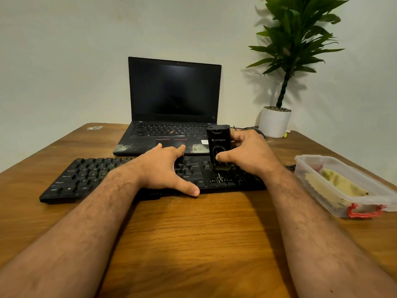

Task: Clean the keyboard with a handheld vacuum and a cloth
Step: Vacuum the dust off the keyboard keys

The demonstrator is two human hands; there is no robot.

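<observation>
- left hand (165, 168): palm down, fingers spread and straight, thumb out toward table's near edge
- right hand (247, 154): fingers and thumb curled in a grip, forearm reaching forward

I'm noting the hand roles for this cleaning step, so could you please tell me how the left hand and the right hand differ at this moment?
The left hand lies flat with fingers spread on the keyboard, holding nothing; the right hand grips the handheld vacuum. The left hand sits near the keyboard's middle, the right hand over its right end, with the vacuum upright and nozzle down on the keys. Both are bare and over the same keyboard.
</observation>
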